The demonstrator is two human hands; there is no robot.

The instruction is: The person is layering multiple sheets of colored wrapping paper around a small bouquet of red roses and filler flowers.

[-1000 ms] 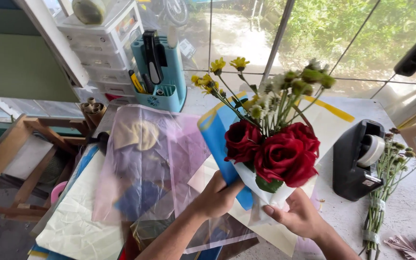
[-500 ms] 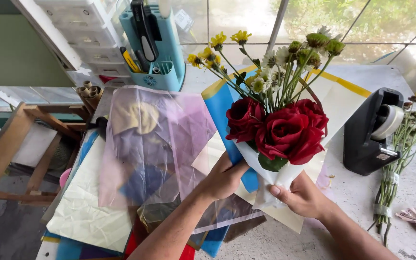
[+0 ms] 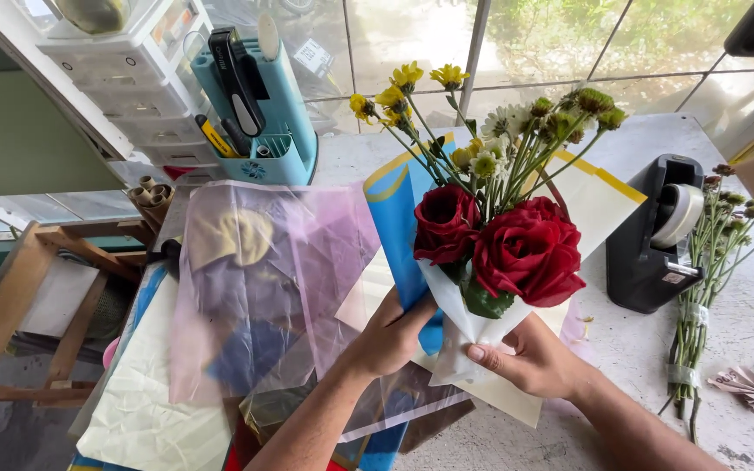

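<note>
A bouquet of red roses (image 3: 508,244) with yellow and green small flowers stands wrapped in white paper (image 3: 473,336), backed by blue (image 3: 394,227) and cream-yellow sheets. My left hand (image 3: 390,336) grips the blue sheet and the wrap from the left side. My right hand (image 3: 525,358) holds the bouquet's white wrap from below and the right, thumb laid across the paper.
A translucent pink sheet (image 3: 263,279) lies over stacked coloured papers at left. A black tape dispenser (image 3: 656,235) and a bundle of green stems (image 3: 700,279) sit at right. A teal tool holder (image 3: 259,113) and white drawers stand at the back. Wooden frame (image 3: 10,305) at far left.
The view has tilted slightly; the bouquet sits a little higher and more upright. Both hands keep their hold, the left pressing the blue sheet closer against the flowers.
</note>
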